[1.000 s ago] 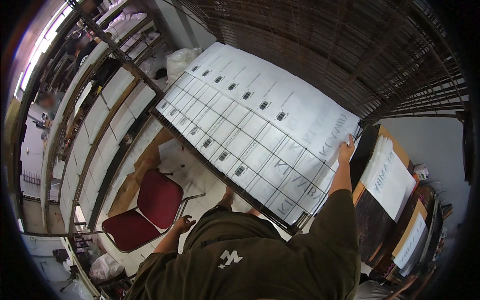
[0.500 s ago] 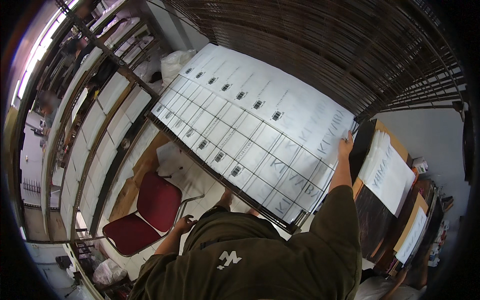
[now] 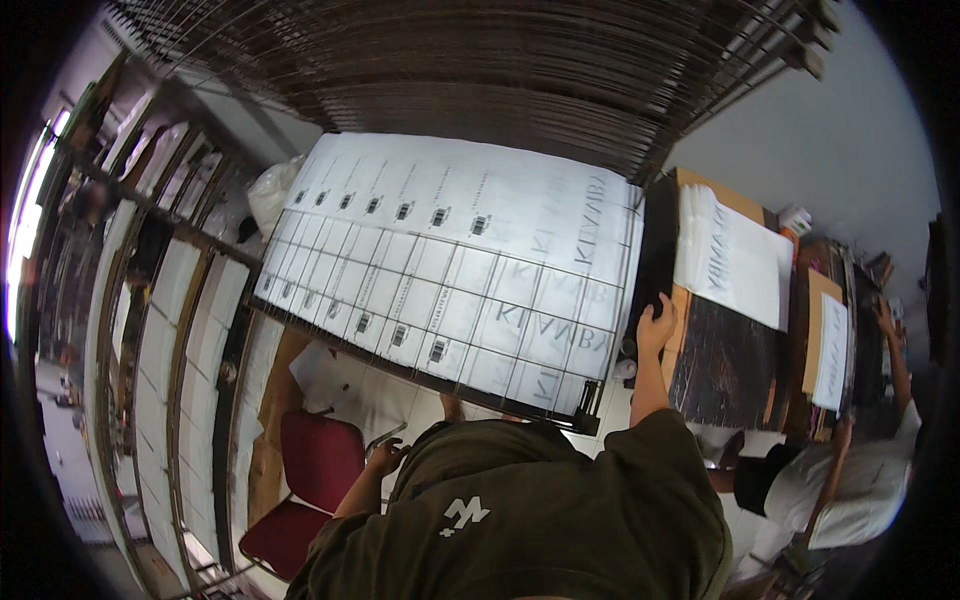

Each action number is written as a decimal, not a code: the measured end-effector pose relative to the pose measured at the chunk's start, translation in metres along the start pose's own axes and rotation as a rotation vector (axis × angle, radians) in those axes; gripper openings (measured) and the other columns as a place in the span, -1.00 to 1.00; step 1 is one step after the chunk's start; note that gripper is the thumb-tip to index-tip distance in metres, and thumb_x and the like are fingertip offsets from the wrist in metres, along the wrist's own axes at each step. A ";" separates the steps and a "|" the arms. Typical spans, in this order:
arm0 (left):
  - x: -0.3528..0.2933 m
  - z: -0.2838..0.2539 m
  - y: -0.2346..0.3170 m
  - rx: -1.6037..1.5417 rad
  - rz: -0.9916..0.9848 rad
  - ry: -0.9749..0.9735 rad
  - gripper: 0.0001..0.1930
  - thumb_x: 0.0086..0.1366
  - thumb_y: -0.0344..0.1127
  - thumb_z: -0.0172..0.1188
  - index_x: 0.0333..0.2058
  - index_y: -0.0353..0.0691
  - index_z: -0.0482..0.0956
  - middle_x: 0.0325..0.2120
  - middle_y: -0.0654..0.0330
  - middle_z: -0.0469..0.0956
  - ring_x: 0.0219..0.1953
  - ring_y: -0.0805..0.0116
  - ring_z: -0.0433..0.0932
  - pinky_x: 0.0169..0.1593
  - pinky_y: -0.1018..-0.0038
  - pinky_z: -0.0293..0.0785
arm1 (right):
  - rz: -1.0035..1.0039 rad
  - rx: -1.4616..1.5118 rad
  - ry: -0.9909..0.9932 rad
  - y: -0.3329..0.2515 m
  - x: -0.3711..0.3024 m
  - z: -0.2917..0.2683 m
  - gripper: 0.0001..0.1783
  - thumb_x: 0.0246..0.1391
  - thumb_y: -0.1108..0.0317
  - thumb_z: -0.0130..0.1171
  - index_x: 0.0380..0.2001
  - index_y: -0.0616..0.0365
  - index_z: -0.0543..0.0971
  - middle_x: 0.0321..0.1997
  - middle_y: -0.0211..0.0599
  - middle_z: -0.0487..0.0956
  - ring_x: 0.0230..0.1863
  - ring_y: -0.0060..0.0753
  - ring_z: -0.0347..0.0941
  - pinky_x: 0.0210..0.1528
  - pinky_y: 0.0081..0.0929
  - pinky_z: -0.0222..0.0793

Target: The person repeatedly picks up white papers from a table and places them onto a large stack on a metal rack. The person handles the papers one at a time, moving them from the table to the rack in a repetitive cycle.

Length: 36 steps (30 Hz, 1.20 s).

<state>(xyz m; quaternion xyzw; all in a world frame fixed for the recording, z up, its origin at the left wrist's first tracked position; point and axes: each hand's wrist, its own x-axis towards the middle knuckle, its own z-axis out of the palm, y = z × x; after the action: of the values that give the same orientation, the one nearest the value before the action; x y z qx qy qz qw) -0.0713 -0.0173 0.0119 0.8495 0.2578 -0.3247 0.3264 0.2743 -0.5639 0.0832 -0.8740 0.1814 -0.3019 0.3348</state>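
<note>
Nearest, your dark green shirt (image 3: 560, 500) fills the bottom of the view. Your left hand (image 3: 384, 458) hangs by your waist, close to the near-right side of a red chair (image 3: 322, 455); its fingers look bent, but it is too small and dark to tell how wide it is or whether it holds anything. Just beyond you, a wire rack (image 3: 590, 402) slants across the middle, its near-right corner in front of you. Under its wires lie pale printed sheets (image 3: 470, 265), with small dark marks toward the left and large lettering toward the right.

Your right hand (image 3: 655, 325) is clear of the rack, to its right, fingers half curled with a gap to the thumb and nothing visible in it. It is at the left edge of a dark desk (image 3: 730, 350); you cannot tell whether it touches. A stack of white sheets (image 3: 735, 260) lies on the far part of that desk. Farther right, a co-worker in a white shirt (image 3: 850, 490) reaches forward.

On the far half of your rack, a large printed sheet (image 3: 400, 180) lies over the wires. Beyond it, raised wire racks (image 3: 480, 80) stand close together, and a pale plastic bag (image 3: 270, 195) sits at the far left corner.
</note>
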 end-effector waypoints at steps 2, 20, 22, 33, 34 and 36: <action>0.019 -0.002 0.007 0.058 0.066 0.044 -0.37 0.05 0.14 0.13 -0.05 -0.25 0.40 -0.30 -0.04 0.55 -0.17 0.07 0.50 -0.10 0.30 0.39 | 0.158 -0.115 -0.006 0.019 -0.023 -0.035 -0.59 -0.19 0.37 0.14 -0.16 0.15 0.47 -0.06 -0.05 0.40 0.02 0.00 0.27 0.05 -0.15 0.17; 0.085 -0.002 0.046 0.111 0.447 -0.153 -0.49 0.12 0.04 0.14 -0.10 -0.25 0.43 -0.36 0.00 0.57 -0.28 0.13 0.56 -0.21 0.36 0.45 | 0.254 -0.553 -0.426 0.073 -0.113 -0.121 -0.01 -0.32 0.08 0.27 0.24 -0.24 0.04 0.36 -0.11 -0.12 0.37 -0.06 -0.28 0.26 0.08 -0.20; 0.082 -0.002 0.046 0.145 0.478 -0.135 -0.50 0.14 0.01 0.12 -0.12 -0.29 0.43 -0.39 -0.02 0.57 -0.30 0.15 0.57 -0.22 0.38 0.45 | 0.270 -0.577 -0.479 0.072 -0.111 -0.126 0.00 -0.30 0.02 0.25 0.25 -0.24 0.02 0.36 -0.11 -0.15 0.37 -0.05 -0.29 0.27 0.07 -0.24; 0.073 0.005 0.045 0.217 0.186 -0.111 -0.56 0.12 -0.05 0.13 -0.09 -0.21 0.45 -0.27 0.01 0.55 -0.18 0.13 0.53 -0.14 0.38 0.43 | 0.339 -0.539 -0.511 0.065 -0.101 -0.133 0.01 -0.32 -0.05 0.25 0.25 -0.24 0.04 0.34 -0.06 -0.07 0.35 0.00 -0.20 0.24 0.08 -0.16; 0.075 0.005 0.037 0.236 0.205 -0.097 -0.56 0.11 -0.05 0.13 -0.09 -0.19 0.46 -0.25 0.01 0.55 -0.17 0.13 0.52 -0.13 0.36 0.43 | 0.372 -0.488 -0.487 0.063 -0.097 -0.131 0.00 -0.32 -0.06 0.24 0.25 -0.22 0.04 0.33 -0.06 -0.03 0.34 0.02 -0.17 0.23 0.09 -0.14; 0.096 0.010 0.010 0.275 0.251 -0.076 -0.56 0.09 -0.06 0.14 -0.09 -0.16 0.46 -0.22 0.02 0.53 -0.14 0.13 0.51 -0.11 0.34 0.42 | 0.446 -0.316 -0.355 0.067 -0.084 -0.130 -0.03 -0.27 -0.06 0.26 0.23 -0.12 0.08 0.28 -0.12 0.11 0.29 -0.04 -0.02 0.18 0.06 -0.04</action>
<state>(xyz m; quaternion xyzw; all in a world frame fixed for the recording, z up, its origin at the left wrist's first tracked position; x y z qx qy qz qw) -0.0057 -0.0093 -0.0590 0.8987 0.0903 -0.3456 0.2545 0.1188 -0.6293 0.0797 -0.8930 0.3518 -0.0320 0.2791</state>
